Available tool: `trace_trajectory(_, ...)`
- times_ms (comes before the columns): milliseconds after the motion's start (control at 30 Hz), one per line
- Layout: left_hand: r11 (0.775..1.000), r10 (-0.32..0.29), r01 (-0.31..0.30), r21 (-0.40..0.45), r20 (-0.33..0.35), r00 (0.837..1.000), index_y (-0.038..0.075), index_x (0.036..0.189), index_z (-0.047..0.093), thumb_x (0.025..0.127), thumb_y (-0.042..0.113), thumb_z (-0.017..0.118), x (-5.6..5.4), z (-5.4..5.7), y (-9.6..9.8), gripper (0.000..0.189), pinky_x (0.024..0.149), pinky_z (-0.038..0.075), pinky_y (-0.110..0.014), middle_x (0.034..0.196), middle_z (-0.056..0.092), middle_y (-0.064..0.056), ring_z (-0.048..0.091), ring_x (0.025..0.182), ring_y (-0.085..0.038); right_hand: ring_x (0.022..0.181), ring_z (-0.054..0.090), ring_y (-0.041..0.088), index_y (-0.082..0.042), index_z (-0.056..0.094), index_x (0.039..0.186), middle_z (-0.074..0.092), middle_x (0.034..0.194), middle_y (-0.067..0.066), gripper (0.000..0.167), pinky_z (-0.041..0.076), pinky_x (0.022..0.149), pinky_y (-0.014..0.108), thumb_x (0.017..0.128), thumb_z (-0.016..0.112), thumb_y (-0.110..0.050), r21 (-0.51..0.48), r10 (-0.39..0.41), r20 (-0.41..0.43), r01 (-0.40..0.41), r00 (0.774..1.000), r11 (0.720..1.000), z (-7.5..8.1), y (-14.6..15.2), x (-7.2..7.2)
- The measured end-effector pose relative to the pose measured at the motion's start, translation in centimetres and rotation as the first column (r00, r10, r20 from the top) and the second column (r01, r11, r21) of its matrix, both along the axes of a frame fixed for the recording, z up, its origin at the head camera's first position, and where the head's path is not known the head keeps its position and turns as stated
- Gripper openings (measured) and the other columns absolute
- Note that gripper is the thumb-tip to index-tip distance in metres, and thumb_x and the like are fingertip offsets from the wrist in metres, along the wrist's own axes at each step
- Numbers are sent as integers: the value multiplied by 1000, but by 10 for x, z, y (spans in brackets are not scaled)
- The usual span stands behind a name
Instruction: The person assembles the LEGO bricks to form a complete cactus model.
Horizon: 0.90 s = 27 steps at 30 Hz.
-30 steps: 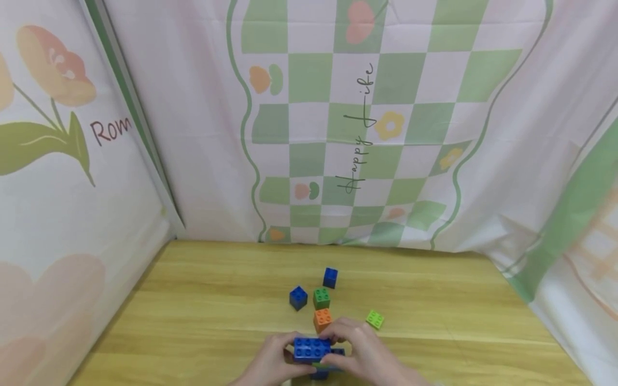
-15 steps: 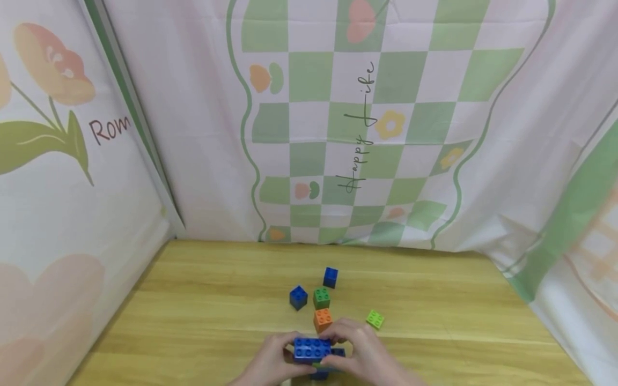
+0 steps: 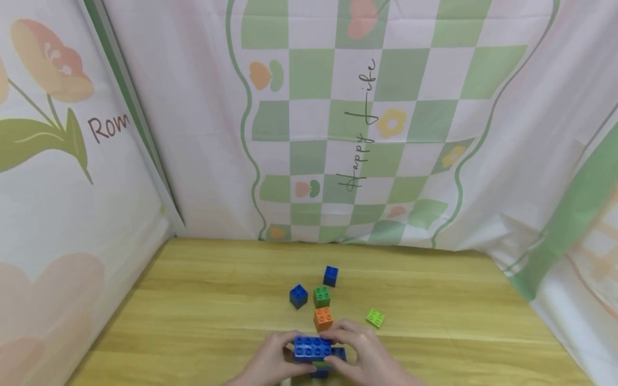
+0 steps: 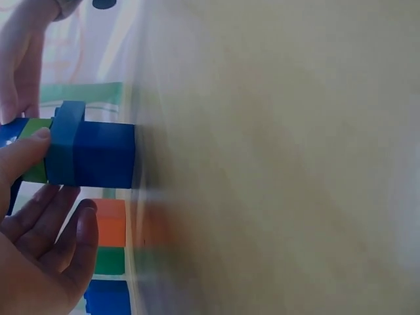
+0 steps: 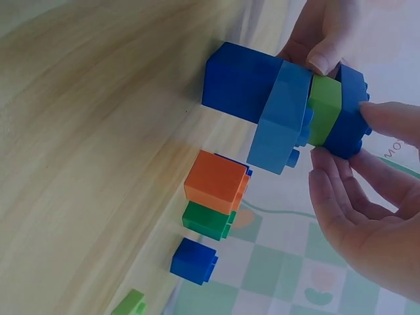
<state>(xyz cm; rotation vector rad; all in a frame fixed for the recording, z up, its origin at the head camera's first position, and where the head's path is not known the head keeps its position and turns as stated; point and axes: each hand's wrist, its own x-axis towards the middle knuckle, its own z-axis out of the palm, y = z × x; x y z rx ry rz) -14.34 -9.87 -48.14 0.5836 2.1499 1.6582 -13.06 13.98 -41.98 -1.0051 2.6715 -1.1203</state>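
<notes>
Head view: lower stacked blocks [image 3: 319,371] mostly hidden beneath top blue block [image 3: 310,348]. Left wrist view: left hand [image 4: 36,259] and top blue block cut off by picture edge; table [image 4: 282,164] too blurred to tell grain. Right wrist view: left blue block [image 3: 299,296] almost wholly hidden behind orange block [image 5: 215,182]; loose lime block [image 5: 130,303] and right hand [image 5: 384,236] cut off by picture edge.

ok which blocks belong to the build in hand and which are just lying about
In the build, top to bottom:
top blue block
held lime block
lighter blue block
bottom blue block

Lying loose, possibly spare:
orange block
green block
nearer blue block
farther blue block
loose lime block
</notes>
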Motion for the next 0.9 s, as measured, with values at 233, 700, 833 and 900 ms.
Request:
trace_trajectory(233,997,23,-24,-72,-12,1000,16,115,69,80,15,81,-6,-2,-7,37,81,59,-22,109,73,0,68,96,-6,100,64,3,-15,69,119,69,114,-2,36,58,82,23,91,69,-37,-15,1,-10,-1,1000,1000,-2,-1,-1)
trace_trajectory(700,971,143,-187,-151,-259,955,3,113,67,85,17,76,-32,8,-18,33,78,58,-21,113,72,-14,67,104,-31,101,65,6,-12,68,121,70,115,0,40,59,83,25,91,69,-38,-6,10,-45,-11,999,1000,-2,1,-1)
trace_trajectory(833,967,176,-221,-128,-294,939,1,112,67,86,18,76,-42,8,-20,32,77,57,-17,111,71,-17,67,103,-34,102,65,7,-13,67,122,70,115,1,40,59,84,25,91,68,-39,-5,10,-39,-10,999,1000,-2,1,-1)
trace_trajectory(900,963,196,-241,-117,-308,931,1,112,67,86,17,76,-47,9,-21,32,76,57,-16,110,71,-17,67,103,-34,102,65,7,-14,67,122,70,116,1,40,58,84,24,91,68,-39,-10,10,-30,-11,999,1000,-2,1,-1)
